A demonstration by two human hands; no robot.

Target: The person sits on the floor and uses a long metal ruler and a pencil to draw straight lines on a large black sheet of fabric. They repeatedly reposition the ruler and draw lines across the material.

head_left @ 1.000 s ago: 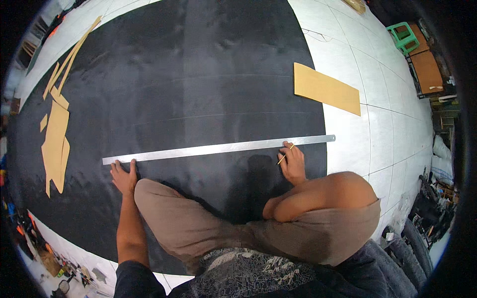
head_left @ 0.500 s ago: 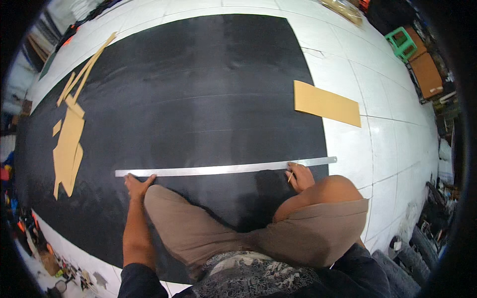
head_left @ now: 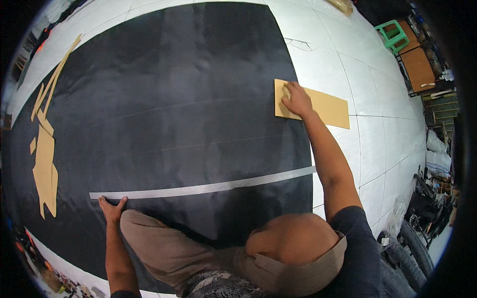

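A long metal ruler [head_left: 208, 188] lies across a big black sheet [head_left: 198, 64] in front of my knees. My left hand [head_left: 113, 208] rests at the ruler's left end, thumb and fingers spread against its near edge. Out to the right, my right hand [head_left: 298, 101] is over the left part of a tan rectangular card [head_left: 330, 108], its fingers curled down toward the surface. Whatever those fingers hold is too small to make out. The card overlaps the sheet's right edge and extends onto the floor. Past my right forearm, the ruler's right end is hidden.
Tan cut-out pieces and strips [head_left: 45, 159] lie on the sheet at the far left. White floor tiles [head_left: 362, 144] border the sheet. A green stool [head_left: 392, 36] stands at the far right, near brown boxes [head_left: 417, 69]. Dark rolls [head_left: 405, 253] lie at the lower right.
My right hand has left the ruler, where it had a thin tan stick, and reached forward to the card. My left hand stays at the ruler's left end. The view has shifted.
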